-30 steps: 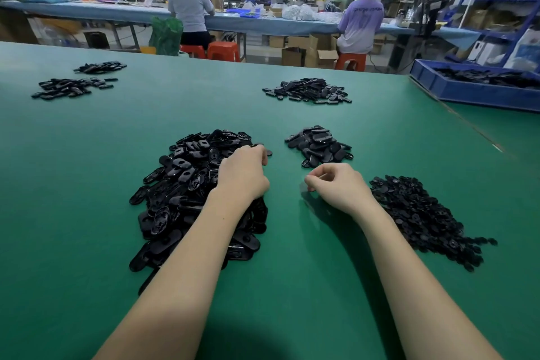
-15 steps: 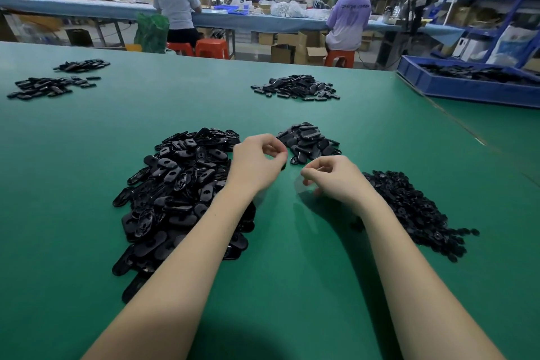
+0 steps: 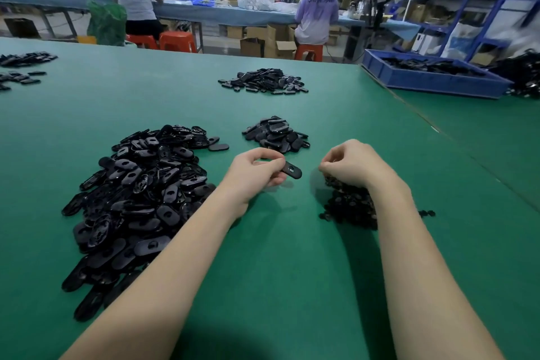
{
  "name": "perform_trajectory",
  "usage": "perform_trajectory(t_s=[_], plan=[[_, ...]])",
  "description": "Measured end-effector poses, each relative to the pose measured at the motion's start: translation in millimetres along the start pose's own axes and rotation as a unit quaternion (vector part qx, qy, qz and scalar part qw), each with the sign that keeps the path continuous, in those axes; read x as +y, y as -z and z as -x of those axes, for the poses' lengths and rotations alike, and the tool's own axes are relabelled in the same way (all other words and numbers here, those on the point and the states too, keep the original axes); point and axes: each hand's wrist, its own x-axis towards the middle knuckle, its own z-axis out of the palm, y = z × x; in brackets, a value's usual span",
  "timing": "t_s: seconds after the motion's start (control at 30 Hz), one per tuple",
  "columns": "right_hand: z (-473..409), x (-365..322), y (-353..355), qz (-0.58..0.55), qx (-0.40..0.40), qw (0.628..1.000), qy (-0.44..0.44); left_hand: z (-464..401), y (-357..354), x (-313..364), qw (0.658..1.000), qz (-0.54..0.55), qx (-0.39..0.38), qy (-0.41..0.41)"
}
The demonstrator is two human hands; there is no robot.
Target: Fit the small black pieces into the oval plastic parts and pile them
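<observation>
My left hand (image 3: 254,174) pinches one black oval plastic part (image 3: 292,170) just above the green table, right of a large heap of oval parts (image 3: 140,193). My right hand (image 3: 350,164) hovers with curled fingers over the heap of small black pieces (image 3: 347,207); whether it holds a piece is hidden by the fingers. A smaller pile of oval parts (image 3: 276,134) lies just beyond both hands.
Another pile of oval parts (image 3: 264,81) lies farther back, and scattered ones (image 3: 20,67) sit at the far left. A blue tray (image 3: 432,82) of black parts stands at the back right. Two people sit at a bench beyond the table's far edge.
My left hand has left the large heap and moved right with one oval part in its fingers. My right hand has drifted right, over the heap of small pieces.
</observation>
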Motion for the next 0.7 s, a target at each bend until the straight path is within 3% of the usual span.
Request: perform_trajectory(t_s=[0.3,0.7], plan=[[8.1,-9.9,-0.1,0.100,-0.006,0.991,-0.092,1.2,0.9,0.8,0.999,0.036,-0.008,0.020],[1.0,-4.1,-5.7,0.102,0.023,0.989,-0.103,0.3,4.4,-0.5,0.999,0.038,-0.012,0.026]])
